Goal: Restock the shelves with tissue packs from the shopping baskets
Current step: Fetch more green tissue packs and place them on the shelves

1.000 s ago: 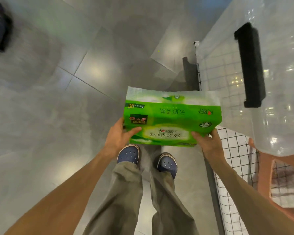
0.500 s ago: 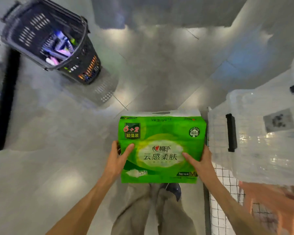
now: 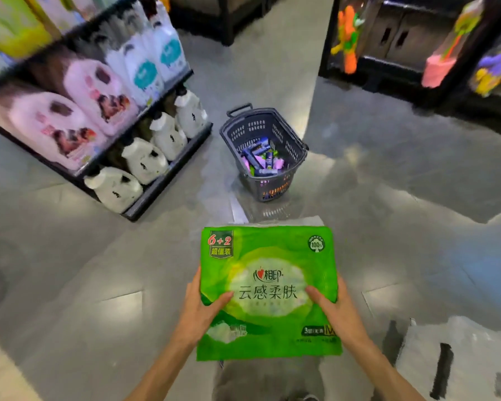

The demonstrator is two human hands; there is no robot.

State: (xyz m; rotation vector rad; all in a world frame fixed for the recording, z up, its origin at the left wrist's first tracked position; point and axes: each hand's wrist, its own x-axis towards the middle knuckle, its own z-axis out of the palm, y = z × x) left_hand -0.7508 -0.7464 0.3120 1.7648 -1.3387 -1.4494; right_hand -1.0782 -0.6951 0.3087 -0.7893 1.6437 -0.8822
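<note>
- A green tissue pack [image 3: 268,290] is held flat in front of the person, printed face up, above the grey floor [image 3: 388,198].
- The left hand [image 3: 198,309] grips the pack's left edge, thumb curled over the top face (the fingers are hidden underneath).
- The right hand [image 3: 340,309] clamps the right edge the same way, thumb on top.
- A dark shopping basket [image 3: 265,153] stands on the floor ahead, well apart from the pack, with small purple and blue packets inside.
- To the left, a low shelf [image 3: 162,180] carries white and pink jugs.
- A clear plastic bin [image 3: 457,360] sits at lower right.
</note>
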